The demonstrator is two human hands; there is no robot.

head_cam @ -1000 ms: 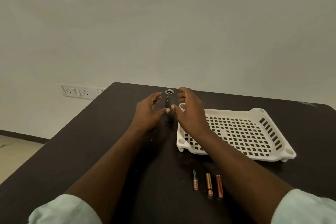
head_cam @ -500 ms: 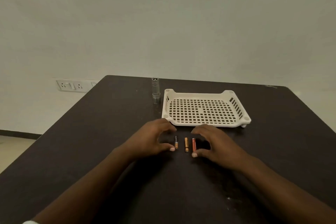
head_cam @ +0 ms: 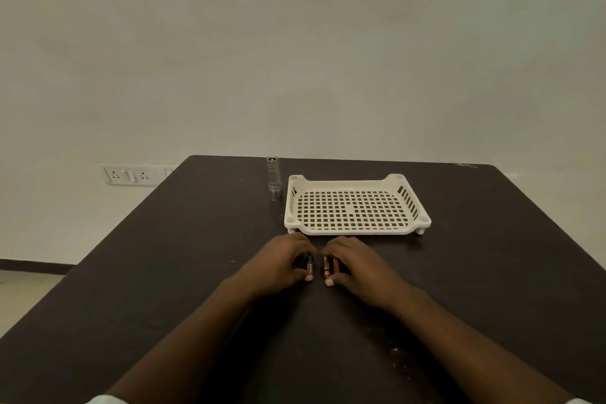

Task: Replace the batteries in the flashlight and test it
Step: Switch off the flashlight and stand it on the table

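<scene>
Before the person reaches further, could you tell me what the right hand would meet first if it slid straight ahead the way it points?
Probably the near rim of the white perforated plastic tray, just beyond the right hand; depth is uncertain.

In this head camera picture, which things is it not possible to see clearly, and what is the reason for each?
- Battery markings: the three small cylindrical batteries are too small to read brand or polarity.
- Grip: the left hand and right hand curl around them; contact is unclear.
- Silver metal flashlight: stands upright far away; the switch and whether batteries are inside are not visible.
- White perforated plastic tray: underside hidden.
- Dark table: near edge cut off by the frame.
</scene>
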